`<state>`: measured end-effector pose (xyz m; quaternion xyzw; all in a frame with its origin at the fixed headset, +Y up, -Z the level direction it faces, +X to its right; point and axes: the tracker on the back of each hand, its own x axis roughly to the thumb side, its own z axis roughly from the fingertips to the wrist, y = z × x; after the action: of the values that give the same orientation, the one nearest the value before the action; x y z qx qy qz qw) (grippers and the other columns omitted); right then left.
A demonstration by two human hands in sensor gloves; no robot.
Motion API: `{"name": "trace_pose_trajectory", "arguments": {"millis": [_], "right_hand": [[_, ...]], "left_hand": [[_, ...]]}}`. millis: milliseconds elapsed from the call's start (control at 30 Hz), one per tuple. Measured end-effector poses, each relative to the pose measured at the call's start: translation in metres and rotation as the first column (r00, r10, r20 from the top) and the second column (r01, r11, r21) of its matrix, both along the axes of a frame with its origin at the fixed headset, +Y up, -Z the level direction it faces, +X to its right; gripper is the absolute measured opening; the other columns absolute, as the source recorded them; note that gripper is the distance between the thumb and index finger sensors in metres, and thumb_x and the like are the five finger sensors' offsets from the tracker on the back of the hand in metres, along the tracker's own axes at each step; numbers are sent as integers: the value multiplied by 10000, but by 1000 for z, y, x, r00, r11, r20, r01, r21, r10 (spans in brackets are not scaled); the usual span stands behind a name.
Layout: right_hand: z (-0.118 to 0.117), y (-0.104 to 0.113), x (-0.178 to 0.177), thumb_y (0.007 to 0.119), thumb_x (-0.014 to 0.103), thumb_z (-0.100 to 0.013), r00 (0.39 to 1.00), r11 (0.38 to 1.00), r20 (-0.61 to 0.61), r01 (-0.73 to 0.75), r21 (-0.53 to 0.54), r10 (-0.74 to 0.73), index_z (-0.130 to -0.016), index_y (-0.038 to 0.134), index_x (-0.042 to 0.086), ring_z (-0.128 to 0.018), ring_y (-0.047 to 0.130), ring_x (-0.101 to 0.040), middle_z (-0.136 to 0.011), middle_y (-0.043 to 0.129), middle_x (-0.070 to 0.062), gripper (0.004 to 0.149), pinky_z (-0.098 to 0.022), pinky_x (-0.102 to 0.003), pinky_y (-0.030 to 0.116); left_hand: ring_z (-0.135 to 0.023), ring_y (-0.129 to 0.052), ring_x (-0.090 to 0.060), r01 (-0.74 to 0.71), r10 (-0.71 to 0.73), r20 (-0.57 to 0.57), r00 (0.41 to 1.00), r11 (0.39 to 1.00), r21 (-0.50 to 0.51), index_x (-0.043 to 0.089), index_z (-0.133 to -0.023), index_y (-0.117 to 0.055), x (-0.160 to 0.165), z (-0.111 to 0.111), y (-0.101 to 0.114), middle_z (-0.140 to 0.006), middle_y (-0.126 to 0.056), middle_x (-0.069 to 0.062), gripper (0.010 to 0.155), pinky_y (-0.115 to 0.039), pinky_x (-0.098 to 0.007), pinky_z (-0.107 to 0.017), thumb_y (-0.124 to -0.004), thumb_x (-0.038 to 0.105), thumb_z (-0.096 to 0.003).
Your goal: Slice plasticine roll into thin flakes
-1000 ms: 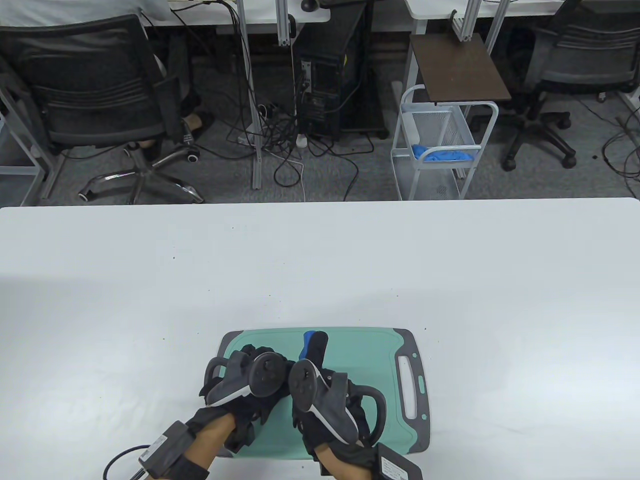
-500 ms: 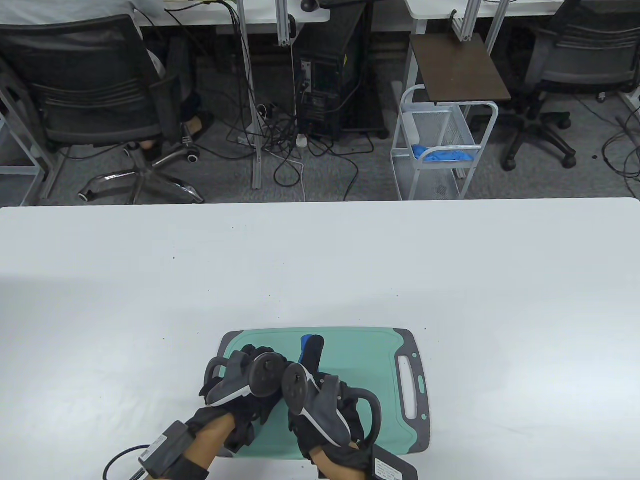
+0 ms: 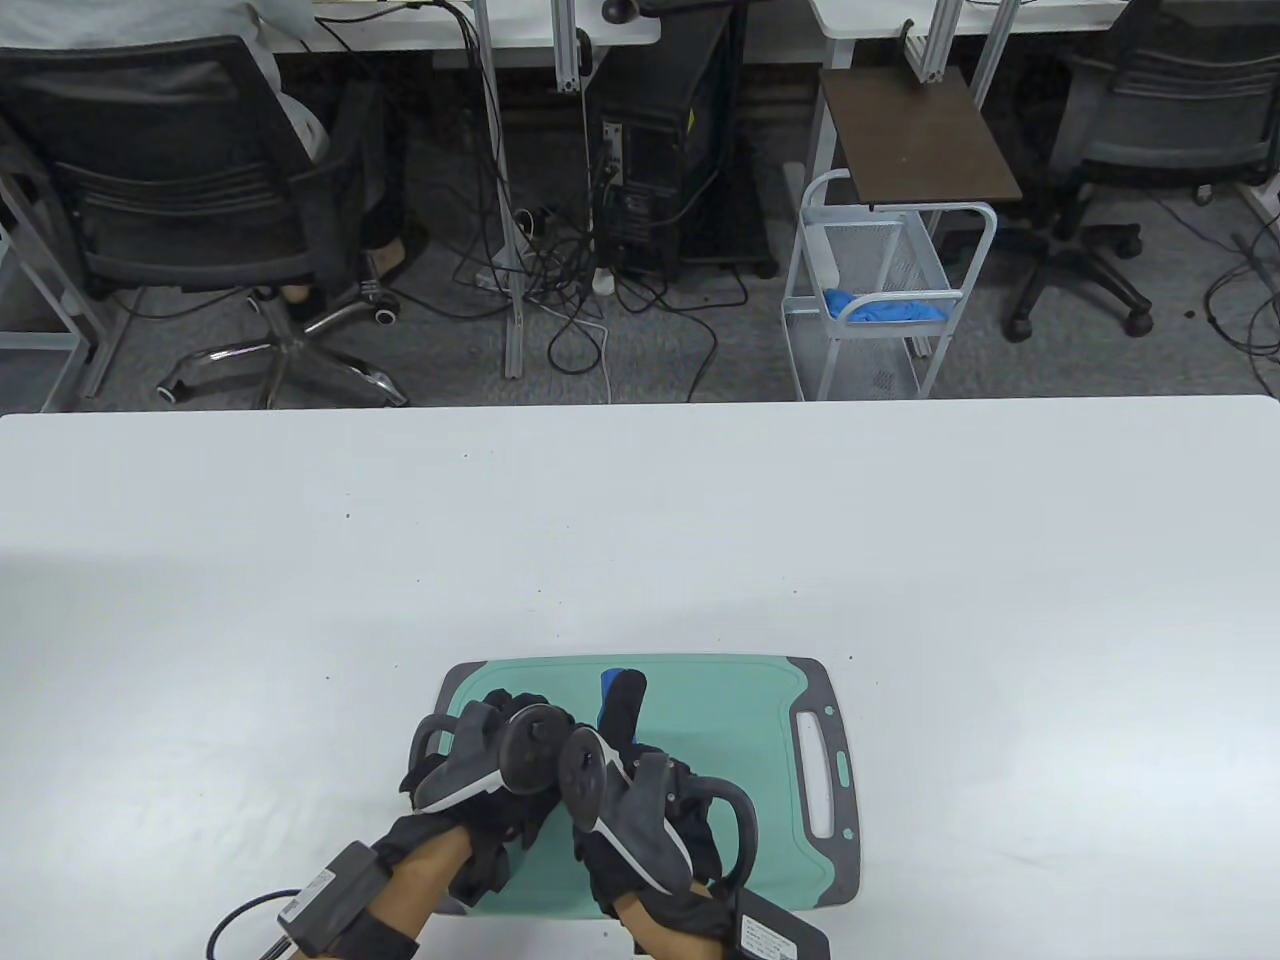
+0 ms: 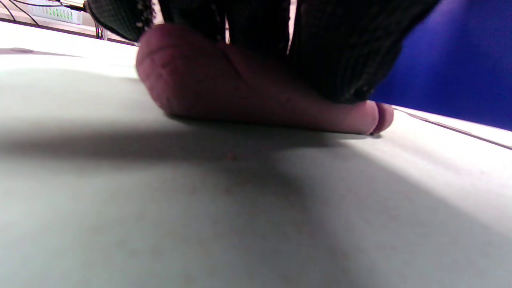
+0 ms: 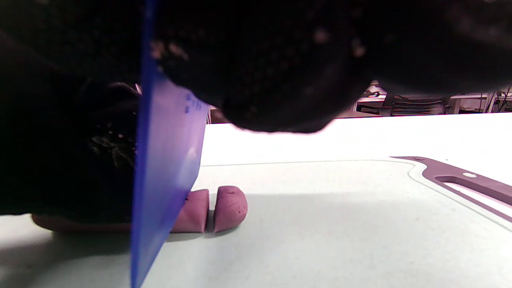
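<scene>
A pinkish-brown plasticine roll (image 4: pixel 240 96) lies on the teal cutting board (image 3: pixel 720 720). My left hand (image 3: pixel 500 735) holds it down, with gloved fingers (image 4: pixel 256 36) on top of it. My right hand (image 3: pixel 630 745) grips a blue plastic blade (image 5: pixel 166 172), which stands upright and edge-down in the roll, close to its right end. One cut slice (image 5: pixel 230 208) stands free at the end, with a second piece (image 5: pixel 195 212) between it and the blade. In the table view the hands hide the roll, and only the blade's tip (image 3: pixel 610 688) shows.
The board has grey ends and a handle slot (image 3: pixel 822 775) on its right side. It sits at the near edge of the white table (image 3: pixel 900 560). Beyond the table's far edge are office chairs, cables and a wire cart (image 3: pixel 880 290).
My right hand and the blue blade have shifted slightly left and toward me. My left hand has stayed in place on the roll.
</scene>
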<state>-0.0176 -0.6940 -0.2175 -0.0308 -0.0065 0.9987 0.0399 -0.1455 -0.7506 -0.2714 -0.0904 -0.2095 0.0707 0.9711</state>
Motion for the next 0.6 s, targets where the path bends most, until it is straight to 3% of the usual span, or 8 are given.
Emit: {"name": "trace_pose_trajectory", "arguments": {"millis": [600], "right_hand": [[-3, -12, -6, 813, 443, -469, 999, 999, -6, -35, 28, 35, -1058, 313, 138, -171, 1009, -218, -377, 956, 23, 831, -96, -398, 875]], "left_hand": [[-968, -862, -292, -1, 1, -3, 1000, 1000, -4, 400, -822, -843, 0, 0, 0, -901, -921, 108, 489, -633, -597, -754, -889, 472, -341]]}}
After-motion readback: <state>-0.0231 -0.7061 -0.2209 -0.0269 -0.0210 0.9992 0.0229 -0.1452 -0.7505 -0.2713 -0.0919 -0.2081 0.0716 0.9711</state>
